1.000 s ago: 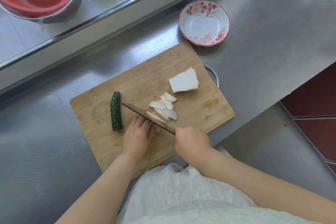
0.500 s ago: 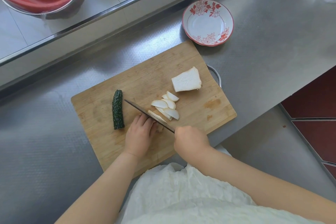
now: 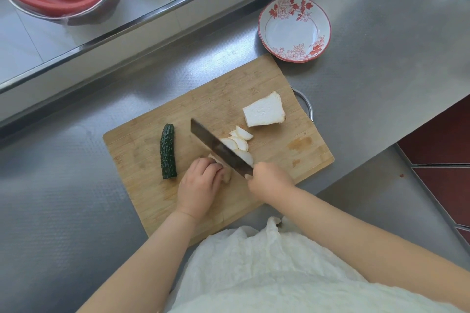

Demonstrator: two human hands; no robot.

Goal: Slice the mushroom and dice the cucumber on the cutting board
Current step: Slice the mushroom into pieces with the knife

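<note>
You're mid-way through the mushroom. Your right hand grips the knife handle, fingers wrapped tight round it; the blade is tilted with its flat side up, over the cut slices. Your left hand pins the mushroom piece being cut against the cutting board, fingers curled over it and pressed together, knuckles close to the blade.

Where things lie:
- big uncut mushroom chunk on the far right of the board, well apart from your hands
- cucumber whole, lying on the left of the board, just beside your left hand, untouched
- empty flowered bowl on the steel surface past the board's far right corner

For this step:
- square the blade up before the next stroke; tilted like this, I judge it could skid off the piece
- keep fingertips tucked behind the knuckles, since the piece under your hand looks small
- shift the left hand back a little per slice for even thickness
- sweep the slices right so they don't foul the blade

Roughly a third done, I'd say: chunk and cucumber both remain.
</note>
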